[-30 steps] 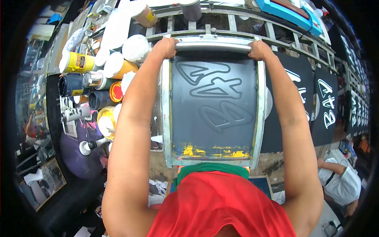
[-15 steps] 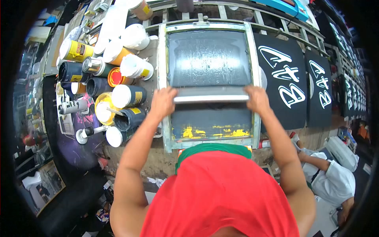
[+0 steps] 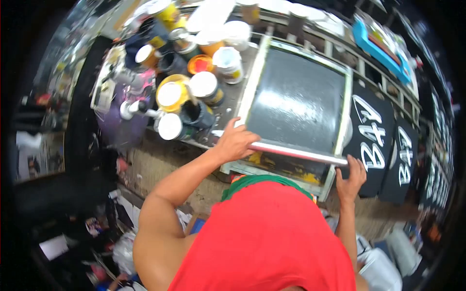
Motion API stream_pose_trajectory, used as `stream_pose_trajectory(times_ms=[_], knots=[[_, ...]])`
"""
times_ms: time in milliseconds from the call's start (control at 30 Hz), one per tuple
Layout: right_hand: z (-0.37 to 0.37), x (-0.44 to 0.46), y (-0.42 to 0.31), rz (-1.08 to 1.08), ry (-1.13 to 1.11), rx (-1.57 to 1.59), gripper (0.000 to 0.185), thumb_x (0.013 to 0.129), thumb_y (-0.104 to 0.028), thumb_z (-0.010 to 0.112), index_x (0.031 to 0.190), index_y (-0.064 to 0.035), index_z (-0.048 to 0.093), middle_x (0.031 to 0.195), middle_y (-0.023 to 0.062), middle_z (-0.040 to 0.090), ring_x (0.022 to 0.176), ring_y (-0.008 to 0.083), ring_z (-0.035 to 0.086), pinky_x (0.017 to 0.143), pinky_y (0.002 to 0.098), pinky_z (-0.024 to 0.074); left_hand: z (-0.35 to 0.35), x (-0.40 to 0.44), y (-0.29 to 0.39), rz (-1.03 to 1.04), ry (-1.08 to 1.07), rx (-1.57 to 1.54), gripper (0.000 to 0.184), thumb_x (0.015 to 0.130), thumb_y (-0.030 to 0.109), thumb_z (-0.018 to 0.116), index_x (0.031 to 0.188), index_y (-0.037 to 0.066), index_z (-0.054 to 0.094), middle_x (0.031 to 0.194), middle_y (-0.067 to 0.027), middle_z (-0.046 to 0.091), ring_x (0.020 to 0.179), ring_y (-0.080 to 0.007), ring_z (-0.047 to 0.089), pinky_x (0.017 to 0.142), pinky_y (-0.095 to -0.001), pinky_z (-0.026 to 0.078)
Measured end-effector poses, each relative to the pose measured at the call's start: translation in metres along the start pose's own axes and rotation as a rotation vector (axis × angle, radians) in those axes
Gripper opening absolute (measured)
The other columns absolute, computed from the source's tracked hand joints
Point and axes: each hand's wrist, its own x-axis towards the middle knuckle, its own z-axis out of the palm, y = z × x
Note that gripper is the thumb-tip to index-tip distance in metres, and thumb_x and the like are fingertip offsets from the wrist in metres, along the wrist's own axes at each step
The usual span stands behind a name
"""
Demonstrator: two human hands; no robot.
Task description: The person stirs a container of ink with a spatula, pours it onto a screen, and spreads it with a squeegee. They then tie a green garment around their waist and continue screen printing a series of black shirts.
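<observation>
A wide metal-edged squeegee (image 3: 298, 153) lies across the near end of a printing screen (image 3: 297, 97) in a pale frame. The screen's surface is dark and shiny with wet ink. My left hand (image 3: 238, 140) touches the squeegee's left end, its fingers spread. At the other end my right hand (image 3: 352, 177) has its thumb and fingers apart, resting by the tip of the squeegee. Yellow smears (image 3: 310, 177) show on the screen below the squeegee.
Left of the screen stand several ink tubs, among them a white-lidded one (image 3: 204, 85) and an orange one (image 3: 200, 64). Black printed panels (image 3: 371, 136) lie to the right. A blue tray (image 3: 381, 51) is at the back right. Part of another person (image 3: 381, 269) shows lower right.
The squeegee has come from the far end down to the near end of the screen. Both hands have loosened from their grip on it. The view has turned and shifted.
</observation>
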Motion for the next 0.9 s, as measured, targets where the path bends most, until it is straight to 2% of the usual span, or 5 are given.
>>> stream_pose_trajectory(times_ms=[67, 300, 467, 600, 900], knots=[[-0.005, 0.012, -0.009, -0.006, -0.111, -0.105, 0.059, 0.069, -0.021, 0.084, 0.124, -0.0115, 0.065, 0.129, 0.009, 0.065, 0.131, 0.0343, 0.049, 0.112, 0.049, 0.0293, -0.015, 0.013, 0.004, 0.006, -0.056, 0.056, 0.041, 0.069, 0.031, 0.085, 0.105, 0.02, 0.07, 0.091, 0.0045, 0.07, 0.089, -0.0191, 0.062, 0.113, -0.0543, 0.032], [0.025, 0.021, 0.009, -0.093, -0.304, 0.185, 0.028, 0.08, -0.01, 0.072, 0.107, -0.004, 0.069, 0.097, 0.0149, 0.068, 0.092, 0.0366, 0.062, 0.083, 0.0449, 0.0503, -0.033, 0.035, 0.01, 0.02, -0.004, 0.127, 0.038, 0.068, 0.03, 0.086, 0.102, 0.021, 0.07, 0.091, 0.005, 0.07, 0.097, -0.0179, 0.064, 0.114, -0.0574, 0.031], [0.024, 0.005, 0.003, 0.089, -0.162, 0.333, 0.027, 0.079, -0.014, 0.076, 0.102, -0.0019, 0.066, 0.09, 0.0166, 0.066, 0.083, 0.0375, 0.062, 0.073, 0.0437, 0.0494, -0.079, 0.038, 0.013, -0.186, 0.588, -0.183, 0.069, 0.072, 0.025, 0.088, 0.133, 0.007, 0.059, 0.125, -0.0132, 0.066, 0.115, -0.0356, 0.06, 0.104, -0.0439, 0.042], [0.052, -0.031, 0.031, 0.483, -0.252, 0.634, 0.026, 0.087, -0.023, 0.077, 0.096, -0.0011, 0.067, 0.076, 0.0062, 0.064, 0.068, 0.0146, 0.056, 0.065, 0.0361, 0.0462, -0.006, -0.007, -0.024, -0.541, 0.523, -0.509, 0.047, 0.089, 0.018, 0.076, 0.13, 0.001, 0.061, 0.124, -0.0184, 0.067, 0.114, -0.0271, 0.065, 0.1, -0.038, 0.05], [0.093, -0.059, 0.07, 0.916, 0.03, 1.2, 0.059, 0.085, -0.035, 0.083, 0.126, 0.002, 0.062, 0.109, 0.0058, 0.069, 0.095, 0.0162, 0.065, 0.088, 0.0317, 0.0521, 0.126, -0.065, -0.023, -1.076, 0.295, -0.584, 0.048, 0.1, 0.039, 0.058, 0.129, 0.001, 0.059, 0.118, -0.0263, 0.065, 0.113, -0.0354, 0.062, 0.097, -0.0444, 0.048]])
